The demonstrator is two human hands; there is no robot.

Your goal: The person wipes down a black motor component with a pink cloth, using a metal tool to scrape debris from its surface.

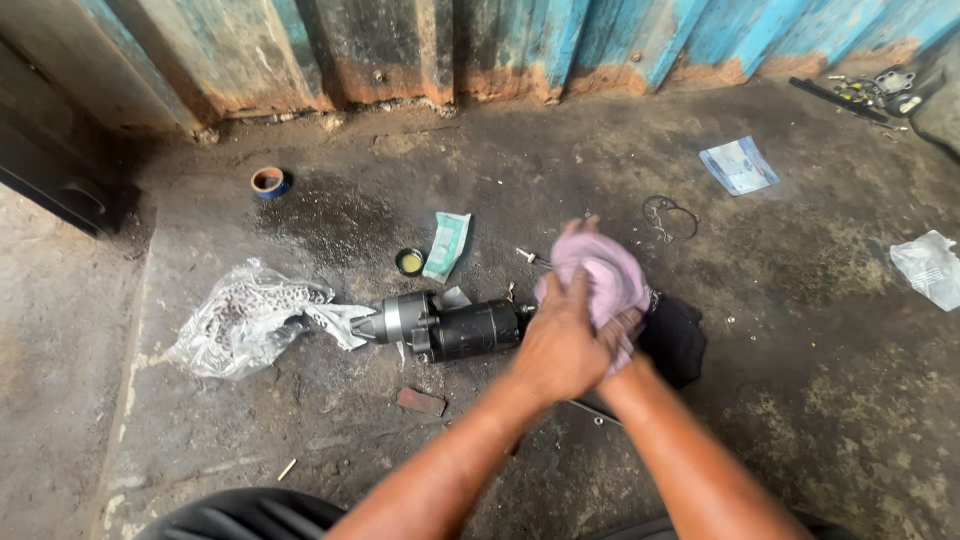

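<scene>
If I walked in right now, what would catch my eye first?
Two hands, left hand and right hand, rub a pink rag at the centre. Just left of them a black and silver motor lies on the grimy floor, with crumpled plastic beyond it.

Both bare forearms reach forward and meet. The left hand [557, 345] lies on top, fingers curled closed, knuckles up. The right hand [620, 335] sits beneath it, mostly hidden, fingers clenched.
</scene>
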